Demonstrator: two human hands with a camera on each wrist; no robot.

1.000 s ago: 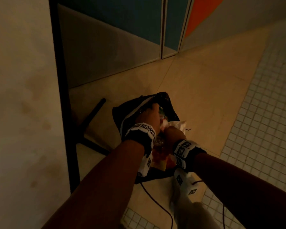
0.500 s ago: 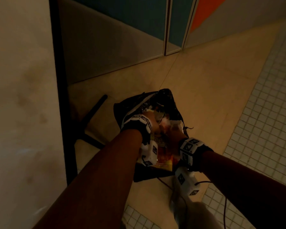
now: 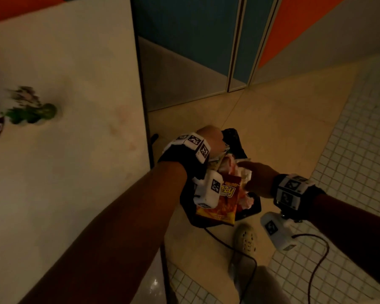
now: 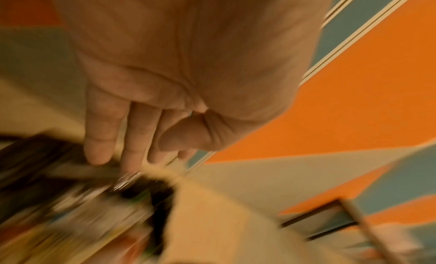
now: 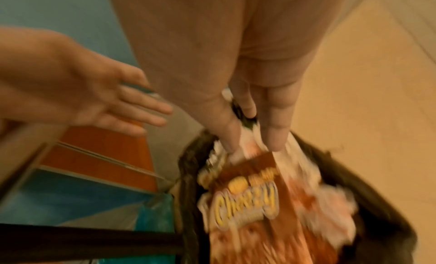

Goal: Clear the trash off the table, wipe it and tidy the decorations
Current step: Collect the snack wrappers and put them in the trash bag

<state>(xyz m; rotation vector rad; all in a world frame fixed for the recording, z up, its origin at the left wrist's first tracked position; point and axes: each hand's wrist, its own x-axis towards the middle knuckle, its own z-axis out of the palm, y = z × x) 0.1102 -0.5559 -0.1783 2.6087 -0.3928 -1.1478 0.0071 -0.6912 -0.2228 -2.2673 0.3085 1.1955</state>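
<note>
Both hands (image 3: 213, 139) over bag rim (image 3: 256, 210) — floor beyond

One black trash bag (image 3: 253, 210); one orange snack packet (image 3: 223, 207); one bench (image 3: 75, 150); one green decoration (image 3: 31, 110); two hands; one shoe (image 3: 246, 240).

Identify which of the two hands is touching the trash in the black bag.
The right hand: its straight fingers reach the snack packet and crumpled tissue. The left hand hovers open beside the black bag, holding nothing.

snack packet (image 3: 223, 205) in trash bag (image 3: 253, 210) | bag on floor (image 3: 294, 132), right of table (image 3: 64, 172)
</note>
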